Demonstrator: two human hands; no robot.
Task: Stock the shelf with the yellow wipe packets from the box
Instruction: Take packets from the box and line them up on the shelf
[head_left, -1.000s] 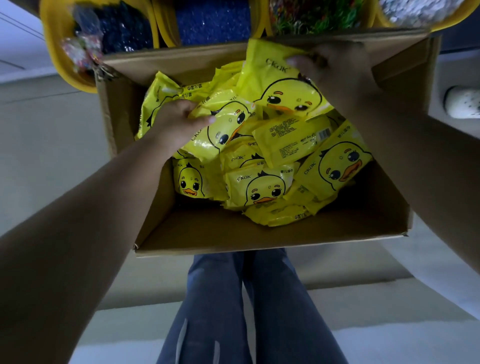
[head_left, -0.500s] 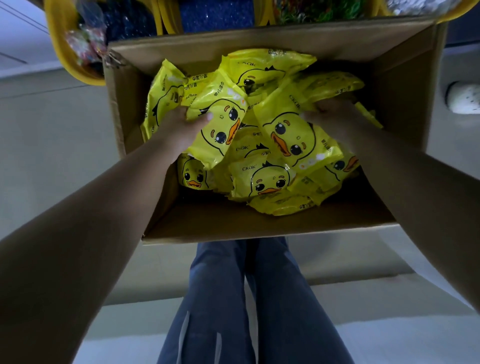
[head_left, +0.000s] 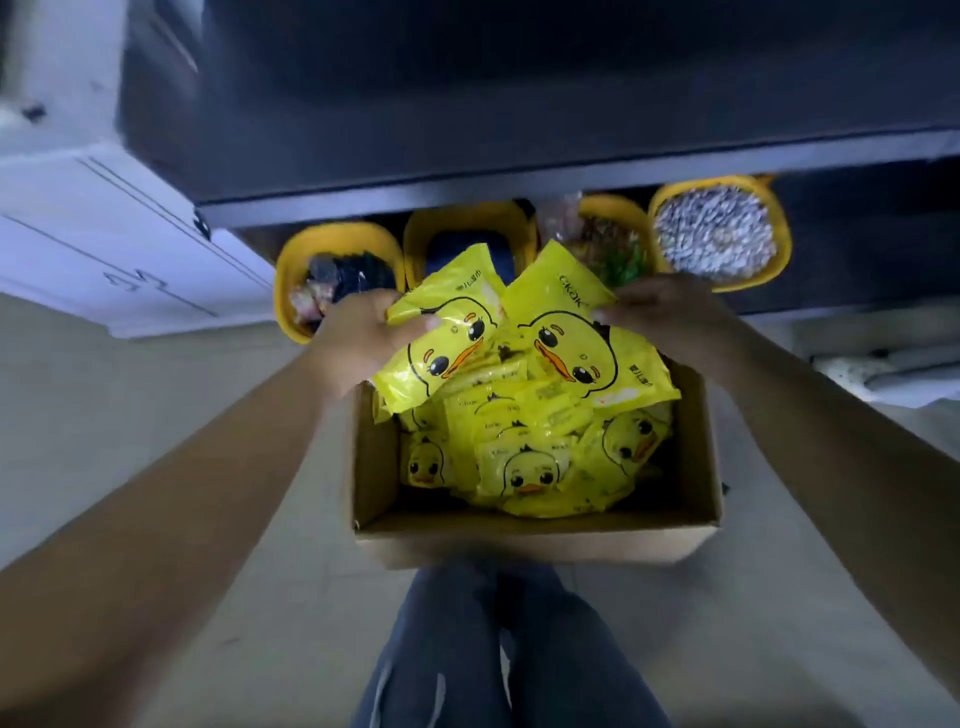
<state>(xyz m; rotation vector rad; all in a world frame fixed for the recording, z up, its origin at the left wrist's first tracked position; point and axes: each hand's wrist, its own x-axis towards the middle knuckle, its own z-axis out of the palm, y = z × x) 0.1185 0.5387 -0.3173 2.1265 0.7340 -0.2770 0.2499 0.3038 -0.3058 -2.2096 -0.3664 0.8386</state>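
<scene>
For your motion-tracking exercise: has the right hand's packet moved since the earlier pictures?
Yes. The right hand has lifted its packet up above the box's far rim.

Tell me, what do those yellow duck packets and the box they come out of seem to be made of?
The packet in the left hand, call it the left packet, and the right hand's right packet look like thin glossy plastic film: they crinkle and catch glints. The box looks like plain brown cardboard, matte, with folded edges.
</scene>
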